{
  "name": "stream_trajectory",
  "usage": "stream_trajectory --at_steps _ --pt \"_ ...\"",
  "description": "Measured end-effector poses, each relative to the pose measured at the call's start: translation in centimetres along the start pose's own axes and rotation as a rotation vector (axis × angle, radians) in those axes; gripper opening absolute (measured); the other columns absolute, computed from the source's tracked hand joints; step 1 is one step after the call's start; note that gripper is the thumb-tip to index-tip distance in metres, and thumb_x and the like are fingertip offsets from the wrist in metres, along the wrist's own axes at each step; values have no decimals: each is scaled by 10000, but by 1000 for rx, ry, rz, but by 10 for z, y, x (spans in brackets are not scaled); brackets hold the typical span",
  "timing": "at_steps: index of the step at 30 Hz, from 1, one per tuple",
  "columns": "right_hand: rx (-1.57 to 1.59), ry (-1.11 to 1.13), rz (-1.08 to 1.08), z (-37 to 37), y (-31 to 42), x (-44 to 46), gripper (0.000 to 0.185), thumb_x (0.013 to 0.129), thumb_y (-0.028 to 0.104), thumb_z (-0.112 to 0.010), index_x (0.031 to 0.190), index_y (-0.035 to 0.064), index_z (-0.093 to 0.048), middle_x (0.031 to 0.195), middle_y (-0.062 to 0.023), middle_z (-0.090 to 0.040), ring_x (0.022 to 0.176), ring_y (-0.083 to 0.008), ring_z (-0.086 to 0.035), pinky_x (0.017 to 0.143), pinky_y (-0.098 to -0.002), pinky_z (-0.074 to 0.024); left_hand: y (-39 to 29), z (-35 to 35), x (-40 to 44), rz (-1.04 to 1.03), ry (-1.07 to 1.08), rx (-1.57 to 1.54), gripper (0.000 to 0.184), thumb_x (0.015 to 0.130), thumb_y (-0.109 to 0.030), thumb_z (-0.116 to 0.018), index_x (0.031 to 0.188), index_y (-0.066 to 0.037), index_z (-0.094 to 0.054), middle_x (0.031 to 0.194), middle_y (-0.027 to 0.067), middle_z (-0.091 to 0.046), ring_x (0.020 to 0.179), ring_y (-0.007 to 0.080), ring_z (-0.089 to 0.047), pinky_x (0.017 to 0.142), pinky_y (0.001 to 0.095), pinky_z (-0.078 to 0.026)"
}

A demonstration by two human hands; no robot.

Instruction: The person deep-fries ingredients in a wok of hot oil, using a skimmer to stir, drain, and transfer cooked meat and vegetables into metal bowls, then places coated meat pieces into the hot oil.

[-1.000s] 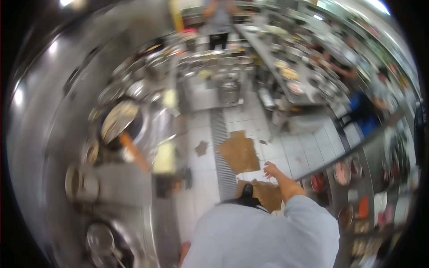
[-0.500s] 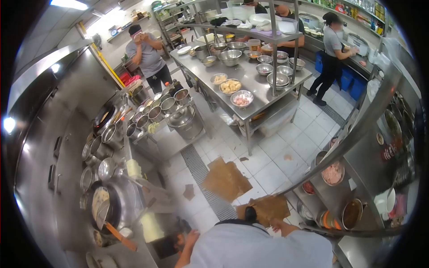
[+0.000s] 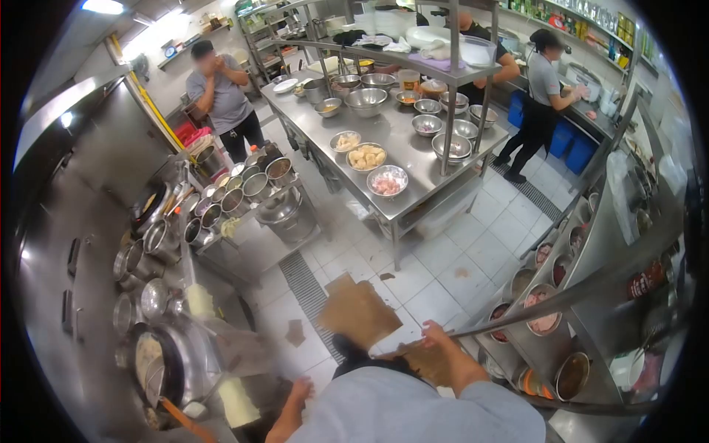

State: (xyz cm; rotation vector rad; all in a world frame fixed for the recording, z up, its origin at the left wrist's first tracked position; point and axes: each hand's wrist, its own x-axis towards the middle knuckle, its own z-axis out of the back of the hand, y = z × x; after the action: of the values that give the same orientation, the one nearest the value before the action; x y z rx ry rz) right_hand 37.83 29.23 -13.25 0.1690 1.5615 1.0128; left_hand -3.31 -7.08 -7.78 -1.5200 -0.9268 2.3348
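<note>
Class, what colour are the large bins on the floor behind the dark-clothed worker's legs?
The bins are blue, seen best in the head view.

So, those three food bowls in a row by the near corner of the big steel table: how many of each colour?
Yellowish food: 2, the far bowl and the middle bowl
Pink food: 1, the near bowl
Total: 3

The wearer's bare right hand point(image 3: 437, 334), low beside the body half a second ago, now reaches farther forward, near the curved grey metal rail point(image 3: 509, 304). The black shoe point(image 3: 346, 345) has moved from the nearer brown cardboard sheet point(image 3: 422, 360) to the near edge of the farther, flat brown one point(image 3: 360, 311).
</note>
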Motion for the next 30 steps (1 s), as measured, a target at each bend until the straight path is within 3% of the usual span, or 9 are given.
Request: stream_trajectory --at_steps 3,8,12,16,18,19,20,24,30 --pt "-145 35 -71 12 -61 16 213 875 197 -545 1030 59 -594 828 -111 -614 664 -232 -614 498 -418 -514 20 4 7 -37 13 40 337 835 -98 -539 1172 -93 -537 900 101 -616 680 230 -617 555 384 -516" --pt "-406 124 -301 28 -103 -7 262 838 208 -577 1068 83 -605 867 -126 -631 714 -260 -626 560 -411 -517 25 18 50 -105 74 74 333 838 -90 -520 1171 -93 -540 902 106 -617 669 237 -616 541 392 -514" --pt "-1048 355 -176 21 -48 -12 311 809 216 -602 1098 103 -613 898 -138 -645 753 -282 -636 609 -405 -519 7 43 104 -204 85 72 332 840 -84 -504 1170 -92 -542 904 109 -618 661 242 -615 530 399 -512" --pt "-1774 482 100 -13 72 44 364 779 225 -628 1128 122 -622 929 -149 -659 793 -305 -645 659 -399 -521 -38 65 176 19 9 -405 364 852 -88 -504 1217 -97 -502 911 114 -610 705 243 -616 528 378 -524" --pt "-817 -20 184 25 60 155 218 762 122 -586 957 36 -635 821 -154 -653 583 -267 -635 524 -384 -532 -78 90 193 -10 96 -500 378 842 -92 -511 1216 -116 -461 889 65 -580 699 194 -608 569 361 -524" --pt "-489 -58 99 -8 125 146 398 783 86 -613 1162 141 -504 772 -135 -592 605 -247 -635 435 -401 -502 -98 96 198 -5 110 -498 378 842 -92 -511 1216 -116 -461 889 65 -580 699 194 -608 569 361 -524" --pt "-408 -101 95 -38 192 135 398 787 34 -593 1168 108 -507 770 -138 -599 551 -237 -621 422 -395 -514 -116 104 201 -25 43 -459 367 849 -98 -506 1213 -116 -466 907 64 -579 717 190 -608 581 355 -524" --pt "-432 -90 206 -115 345 151 382 795 50 -593 1168 69 -512 736 -135 -610 517 -198 -607 413 -401 -521 -146 127 198 -102 -65 -457 357 865 -117 -509 1220 -117 -473 946 66 -576 760 189 -609 613 347 -527" --pt "-867 55 400 -203 419 182 324 844 179 -592 1138 56 -531 640 -110 -606 447 -218 -591 449 -357 -509 -72 108 181 83 -222 -578 347 860 -107 -529 1205 -114 -485 925 87 -591 722 214 -616 566 357 -525"
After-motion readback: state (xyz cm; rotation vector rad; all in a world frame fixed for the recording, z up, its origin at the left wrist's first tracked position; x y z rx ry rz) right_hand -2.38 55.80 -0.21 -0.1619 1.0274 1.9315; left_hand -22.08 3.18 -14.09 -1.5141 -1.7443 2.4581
